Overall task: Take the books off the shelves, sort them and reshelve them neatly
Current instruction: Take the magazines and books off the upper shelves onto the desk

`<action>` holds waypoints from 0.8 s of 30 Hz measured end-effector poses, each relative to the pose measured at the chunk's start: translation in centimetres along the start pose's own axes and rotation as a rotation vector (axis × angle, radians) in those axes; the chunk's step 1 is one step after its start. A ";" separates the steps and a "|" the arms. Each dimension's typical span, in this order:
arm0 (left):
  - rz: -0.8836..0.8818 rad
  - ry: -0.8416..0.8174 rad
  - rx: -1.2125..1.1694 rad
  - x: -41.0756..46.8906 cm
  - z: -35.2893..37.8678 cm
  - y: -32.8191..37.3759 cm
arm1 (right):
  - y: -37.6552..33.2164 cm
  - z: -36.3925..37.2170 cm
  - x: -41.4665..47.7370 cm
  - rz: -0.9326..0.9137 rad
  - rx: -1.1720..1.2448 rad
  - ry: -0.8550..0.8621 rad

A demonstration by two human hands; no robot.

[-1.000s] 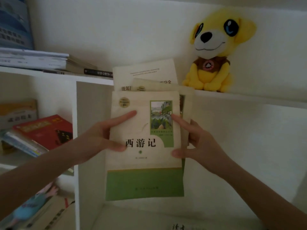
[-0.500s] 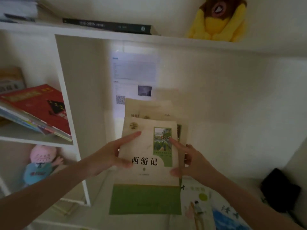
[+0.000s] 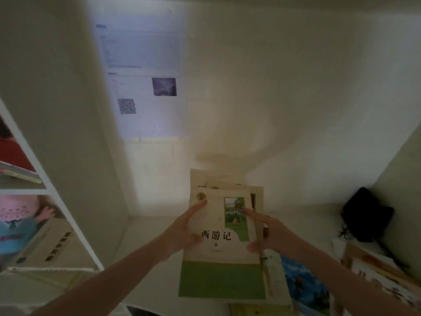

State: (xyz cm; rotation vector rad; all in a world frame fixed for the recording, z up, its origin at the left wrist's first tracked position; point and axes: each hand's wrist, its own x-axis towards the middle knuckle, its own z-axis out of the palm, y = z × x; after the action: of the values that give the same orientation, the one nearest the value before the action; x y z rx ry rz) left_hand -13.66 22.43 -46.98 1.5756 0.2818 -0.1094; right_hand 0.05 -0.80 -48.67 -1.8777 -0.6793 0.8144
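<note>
I hold a small stack of cream books between both hands, low over the desk. The front one is a cream-and-green book [image 3: 222, 278] with a small landscape picture and black Chinese title. My left hand [image 3: 182, 233] grips its left edge, thumb across the cover and forefinger stretched up. My right hand [image 3: 271, 234] grips the stack's right edge, thumb in front and forefinger on the picture. Tops of the other cream books [image 3: 218, 179] stick out behind it. More books [image 3: 303, 283] lie flat on the desk under and right of the stack.
A white shelf unit [image 3: 68, 215] stands at the left with a red book [image 3: 11, 151], a pink-and-blue plush doll [image 3: 18, 224] and a flat beige book [image 3: 50, 247]. Printed sheets [image 3: 141, 71] hang on the back wall. A black object [image 3: 364, 215] sits at the right.
The stack in my hands has come down from top-shelf height to just above the desk. My view has tipped down too, so the yellow plush dog and top shelf are out of sight.
</note>
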 end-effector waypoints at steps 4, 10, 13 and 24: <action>0.003 -0.032 0.061 2.9 3.9 -1.4 | 3.7 -2.3 -1.9 0.066 0.045 0.052; 0.029 -0.070 0.172 6.4 9.3 -4.5 | 9.1 -4.9 -4.9 0.155 0.051 0.108; 0.003 -0.093 0.187 7.4 10.8 -6.0 | 11.0 -5.3 -5.5 0.194 0.070 0.110; -0.084 -0.089 0.234 9.0 10.9 -10.8 | 14.3 -3.9 -3.9 0.252 0.132 0.113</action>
State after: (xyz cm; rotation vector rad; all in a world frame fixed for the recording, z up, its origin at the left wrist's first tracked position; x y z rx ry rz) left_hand -6.49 12.60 -59.92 1.7853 0.2723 -0.2854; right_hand 2.24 -11.55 -59.42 -1.8947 -0.3144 0.8814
